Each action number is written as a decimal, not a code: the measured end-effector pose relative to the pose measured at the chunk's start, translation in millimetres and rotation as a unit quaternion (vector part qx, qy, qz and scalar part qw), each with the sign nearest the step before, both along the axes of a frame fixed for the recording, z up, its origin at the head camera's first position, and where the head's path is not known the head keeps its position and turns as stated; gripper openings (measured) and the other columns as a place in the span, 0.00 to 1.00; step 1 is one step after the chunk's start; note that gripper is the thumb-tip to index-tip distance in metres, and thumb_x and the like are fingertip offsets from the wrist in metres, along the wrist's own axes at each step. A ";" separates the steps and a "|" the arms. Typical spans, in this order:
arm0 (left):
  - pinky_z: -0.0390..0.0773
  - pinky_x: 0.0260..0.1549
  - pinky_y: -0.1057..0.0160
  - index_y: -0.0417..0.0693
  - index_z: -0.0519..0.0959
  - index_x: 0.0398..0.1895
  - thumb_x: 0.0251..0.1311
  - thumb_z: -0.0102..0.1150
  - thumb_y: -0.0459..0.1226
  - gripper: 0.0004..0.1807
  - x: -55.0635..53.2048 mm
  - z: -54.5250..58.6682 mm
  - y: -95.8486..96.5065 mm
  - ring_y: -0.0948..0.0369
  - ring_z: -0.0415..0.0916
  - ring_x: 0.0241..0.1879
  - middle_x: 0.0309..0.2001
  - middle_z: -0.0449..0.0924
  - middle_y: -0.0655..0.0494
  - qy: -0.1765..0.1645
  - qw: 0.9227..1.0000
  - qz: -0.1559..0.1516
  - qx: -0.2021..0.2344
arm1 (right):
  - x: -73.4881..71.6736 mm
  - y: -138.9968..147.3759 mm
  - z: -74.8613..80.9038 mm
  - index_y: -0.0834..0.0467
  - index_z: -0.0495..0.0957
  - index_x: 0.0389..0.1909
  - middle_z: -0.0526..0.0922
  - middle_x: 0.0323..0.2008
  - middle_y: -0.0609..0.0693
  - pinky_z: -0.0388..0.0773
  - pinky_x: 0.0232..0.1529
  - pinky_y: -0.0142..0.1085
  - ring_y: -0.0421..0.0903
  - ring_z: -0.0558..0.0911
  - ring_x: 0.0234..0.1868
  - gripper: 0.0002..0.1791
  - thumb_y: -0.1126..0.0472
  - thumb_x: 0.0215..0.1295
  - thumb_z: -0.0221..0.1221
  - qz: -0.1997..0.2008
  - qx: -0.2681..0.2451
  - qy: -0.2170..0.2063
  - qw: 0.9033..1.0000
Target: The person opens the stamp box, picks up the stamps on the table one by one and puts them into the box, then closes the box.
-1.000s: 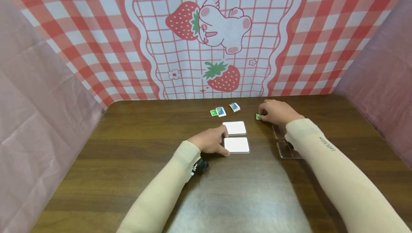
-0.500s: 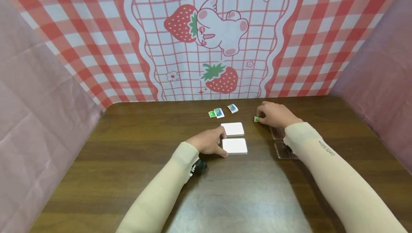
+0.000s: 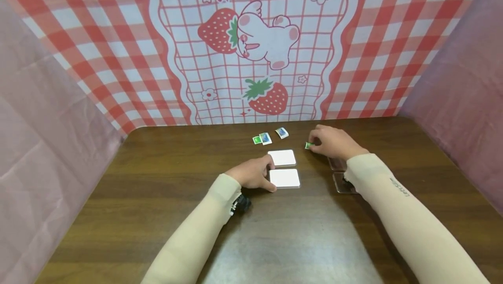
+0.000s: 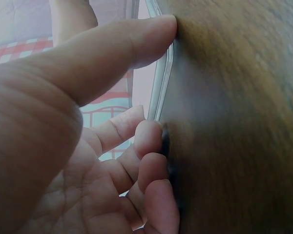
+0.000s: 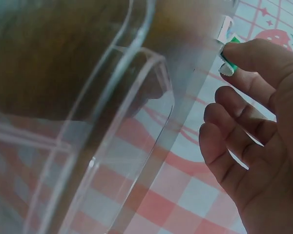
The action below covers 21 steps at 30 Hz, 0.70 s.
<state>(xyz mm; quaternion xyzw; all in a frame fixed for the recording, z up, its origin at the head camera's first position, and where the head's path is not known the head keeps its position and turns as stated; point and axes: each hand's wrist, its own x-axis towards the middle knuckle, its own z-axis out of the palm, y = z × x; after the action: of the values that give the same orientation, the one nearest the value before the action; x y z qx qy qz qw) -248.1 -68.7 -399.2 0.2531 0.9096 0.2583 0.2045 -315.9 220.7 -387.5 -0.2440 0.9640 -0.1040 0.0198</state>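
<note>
Green and serrated-edged, a stamp (image 3: 308, 146) is pinched between thumb and forefinger of the right hand (image 3: 333, 141), over the far part of the surface (image 3: 118, 214), beyond clear plastic trays (image 3: 339, 186). The near white case (image 3: 284, 178) is touched at its left side by the half-open left hand (image 3: 251, 172); whether it is gripped cannot be told. Another green stamp (image 3: 256, 140) and two blue stamps (image 3: 265, 138) are spread beyond the far white case (image 3: 282, 157).

R grip (image 3: 334, 141) + grn sticker (image 3: 308, 145) slightly nearer wht cards (image 3: 284, 157).
</note>
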 end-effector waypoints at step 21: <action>0.75 0.49 0.56 0.50 0.71 0.54 0.56 0.77 0.47 0.29 -1.1 -1.6 0.5 0.57 0.75 0.42 0.43 0.77 0.53 0.007 1.000 0.000 0.003 | 30.8 0.4 0.0 0.54 0.85 0.44 0.81 0.42 0.48 0.79 0.45 0.47 0.46 0.79 0.41 0.09 0.56 0.68 0.69 -0.014 -0.114 0.020 0.993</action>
<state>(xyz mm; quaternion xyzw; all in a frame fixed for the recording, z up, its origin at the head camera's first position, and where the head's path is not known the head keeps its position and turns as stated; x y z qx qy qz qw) -249.2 -68.2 -400.7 0.2560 0.9101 0.2592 0.1974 -285.1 221.1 -387.6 -0.2331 0.9495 -0.2080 -0.0292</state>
